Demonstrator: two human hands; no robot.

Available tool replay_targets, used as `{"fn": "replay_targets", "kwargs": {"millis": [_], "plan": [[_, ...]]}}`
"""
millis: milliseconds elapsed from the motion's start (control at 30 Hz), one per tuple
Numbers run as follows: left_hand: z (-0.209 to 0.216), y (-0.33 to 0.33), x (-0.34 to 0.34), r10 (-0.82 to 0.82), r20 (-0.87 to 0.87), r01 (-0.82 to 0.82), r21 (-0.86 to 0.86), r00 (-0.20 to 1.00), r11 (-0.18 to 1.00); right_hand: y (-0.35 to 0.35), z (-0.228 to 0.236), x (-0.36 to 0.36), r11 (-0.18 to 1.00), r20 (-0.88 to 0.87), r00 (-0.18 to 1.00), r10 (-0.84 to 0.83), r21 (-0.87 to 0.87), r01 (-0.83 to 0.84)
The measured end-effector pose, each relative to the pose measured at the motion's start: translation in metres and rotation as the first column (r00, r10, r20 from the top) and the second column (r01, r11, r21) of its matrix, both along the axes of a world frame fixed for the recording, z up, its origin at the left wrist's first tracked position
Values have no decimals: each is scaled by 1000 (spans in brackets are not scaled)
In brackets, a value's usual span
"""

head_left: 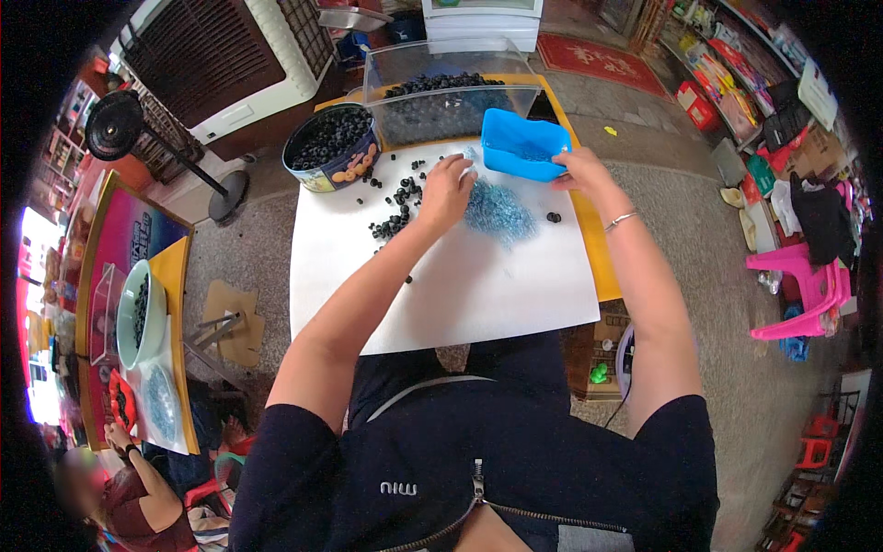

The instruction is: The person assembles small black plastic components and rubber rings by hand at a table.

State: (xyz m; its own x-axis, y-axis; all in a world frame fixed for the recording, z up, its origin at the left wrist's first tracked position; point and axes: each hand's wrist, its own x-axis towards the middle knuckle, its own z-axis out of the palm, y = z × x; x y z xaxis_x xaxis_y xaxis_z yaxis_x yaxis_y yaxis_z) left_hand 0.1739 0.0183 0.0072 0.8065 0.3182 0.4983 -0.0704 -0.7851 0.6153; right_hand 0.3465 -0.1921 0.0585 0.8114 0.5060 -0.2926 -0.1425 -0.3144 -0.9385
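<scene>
My right hand point(586, 173) grips the right edge of a blue plastic container point(515, 164), tilted over the far side of the white board; some small blue pieces show inside it. Below lies a loose pile of tiny shiny blue pieces point(499, 215). My left hand point(446, 193) is at the pile's left edge, its fingers drawn together beside a pale bluish bit; what they hold, if anything, cannot be made out. Scattered black bead-like pieces point(395, 221) lie left of that hand, and a couple more black pieces point(554, 218) lie right of the pile.
Black pieces fill a round tin point(317, 175) and a transparent bin point(375, 83) at the board's far side. Left stands another table with a pale green bowl point(126, 317); a person point(138, 483) works there. A black fan point(230, 193) and pink stool point(809, 285) flank my table.
</scene>
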Motion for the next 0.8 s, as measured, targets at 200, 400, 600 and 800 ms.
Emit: {"fn": "replay_targets", "kwargs": {"millis": [200, 400, 600, 800], "plan": [[7, 29, 48, -106, 1, 105, 126, 994, 987, -24, 12, 7, 998, 44, 998, -34, -56, 37], [4, 35, 60, -348, -207, 360, 22, 914, 933, -37, 18, 4, 999, 39, 999, -6, -34, 7], [19, 22, 38, -291, -8, 288, 169, 957, 943, -42, 8, 11, 999, 15, 999, -38, -18, 39], [4, 33, 61, -278, -32, 278, 219, 960, 935, -30, 10, 8, 999, 19, 999, -36, -28, 36]]}}
